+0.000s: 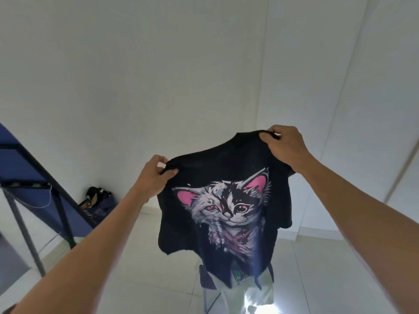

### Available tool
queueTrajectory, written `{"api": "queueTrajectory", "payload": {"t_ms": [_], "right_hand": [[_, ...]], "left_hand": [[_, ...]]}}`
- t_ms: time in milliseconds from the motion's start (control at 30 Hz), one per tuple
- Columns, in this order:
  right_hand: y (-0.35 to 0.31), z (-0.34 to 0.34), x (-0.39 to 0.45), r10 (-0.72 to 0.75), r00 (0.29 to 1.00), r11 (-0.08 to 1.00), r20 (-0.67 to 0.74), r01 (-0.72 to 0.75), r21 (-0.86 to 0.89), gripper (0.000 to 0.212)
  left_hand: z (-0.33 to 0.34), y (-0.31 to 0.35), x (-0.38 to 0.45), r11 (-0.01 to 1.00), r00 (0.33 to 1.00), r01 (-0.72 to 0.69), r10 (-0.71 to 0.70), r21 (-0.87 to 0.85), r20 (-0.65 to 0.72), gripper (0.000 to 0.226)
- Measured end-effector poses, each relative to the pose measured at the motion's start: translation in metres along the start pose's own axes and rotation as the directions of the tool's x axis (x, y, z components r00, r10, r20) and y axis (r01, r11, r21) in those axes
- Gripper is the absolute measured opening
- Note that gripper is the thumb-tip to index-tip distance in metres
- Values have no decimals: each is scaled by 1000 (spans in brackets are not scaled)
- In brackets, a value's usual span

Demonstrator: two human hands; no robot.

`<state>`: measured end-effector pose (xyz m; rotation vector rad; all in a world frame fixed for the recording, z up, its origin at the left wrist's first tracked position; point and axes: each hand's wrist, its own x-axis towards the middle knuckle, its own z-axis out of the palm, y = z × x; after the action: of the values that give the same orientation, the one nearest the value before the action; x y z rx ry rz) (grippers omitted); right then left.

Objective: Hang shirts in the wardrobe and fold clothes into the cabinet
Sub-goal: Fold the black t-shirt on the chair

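Two hands hold up a black cat shirt [226, 200] in the middle. The left hand [154, 177] pinches one shoulder tight and the right hand [283, 146] pinches the other. It hangs over light clothes [256, 291] on the floor.

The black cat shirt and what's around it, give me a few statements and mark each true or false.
1. Both hands hold the black shirt up by its top edge. True: the left hand and right hand each pinch it.
2. The shirt's print shows a dog. False: it is a cat with pink ears.
3. The shirt hangs on a hanger. False: no hanger shows.
4. A dark bag sits on the floor by the wall. True.
5. The pile of clothes lies above the shirt. False: it lies below.
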<state>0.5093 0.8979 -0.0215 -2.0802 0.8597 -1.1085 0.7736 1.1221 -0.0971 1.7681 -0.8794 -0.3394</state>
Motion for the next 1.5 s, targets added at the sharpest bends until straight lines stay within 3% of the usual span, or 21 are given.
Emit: {"api": "queueTrajectory", "payload": {"t_ms": [67,100,167,200,300,467,633,733,867,1100,1267,1367,1500], "right_hand": [[3,-7,4,-25,994,999,-104,22,-27,17],[4,-11,5,-28,985,999,-168,24,-27,18],[8,-19,9,-9,970,1000,-241,1,-31,20],[11,-22,10,3,970,999,-244,-13,-42,19],[24,-23,9,6,979,991,-203,-34,-131,23],[49,-32,7,24,997,939,-79,-49,-340,29],[60,-38,0,72,997,894,-28,-77,-441,32],[61,-32,-12,94,996,856,-1,-81,-510,34],[70,-25,-29,128,992,837,5,-106,-536,27],[108,-20,-54,270,961,799,58,-190,-570,24],[153,-19,-70,416,894,751,166,-235,-617,35],[183,-17,-83,575,808,696,129,-400,-597,33],[209,-12,-99,810,555,585,187,-753,-301,18]], "left_hand": [[-4,12,4,995,998,-46,43,-88,-42,39],[-6,17,9,996,996,-77,74,-54,-58,37],[-6,23,14,979,996,-94,92,182,19,25],[-3,23,15,948,996,-79,61,307,68,33],[7,15,13,915,999,-39,31,402,27,52],[-2,11,19,920,962,-117,198,374,-188,54],[-26,9,23,880,978,-179,210,439,-23,44],[-27,-7,25,734,967,-174,254,657,-27,32],[-14,-35,14,721,988,-35,131,692,-86,27],[15,-70,-17,648,997,54,6,760,-76,25],[56,-84,-44,589,986,168,-115,791,-124,21],[83,-97,-61,558,966,258,-152,789,-208,17],[109,-125,-77,569,892,440,-368,695,-263,12]]}}
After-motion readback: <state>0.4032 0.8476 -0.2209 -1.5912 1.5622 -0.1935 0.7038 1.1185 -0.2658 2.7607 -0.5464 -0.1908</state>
